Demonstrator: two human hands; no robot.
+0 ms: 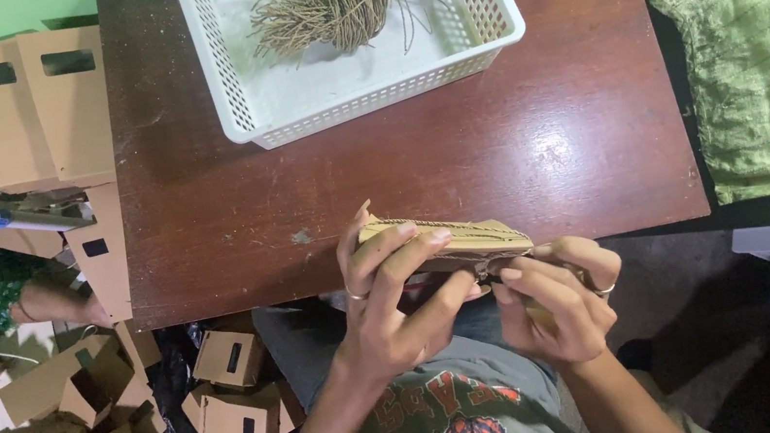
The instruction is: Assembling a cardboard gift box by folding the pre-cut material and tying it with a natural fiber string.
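Dark wooden surface (492,135) fills the view; at 12 o'clock a white slotted basket (371,101) holds a bundle of tan cord (339,2), and at 8 o'clock brown folded boxes (235,426) lie heaped on the floor. At 6 o'clock, over the surface's near edge, a flattened brown paper bag (451,238) is pinched by both hands. Left hand (391,309) grip closed over its top, right hand (563,307) grip closed beneath its right end; it looks light, thin, easily creased, best held along folded edges.

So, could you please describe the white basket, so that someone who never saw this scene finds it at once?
Look at the dark brown wooden table in the middle of the view. At its far edge stands a white plastic basket with perforated walls. It alone holds a bundle of tan cords; the cardboard pieces lie off the table, to the left.
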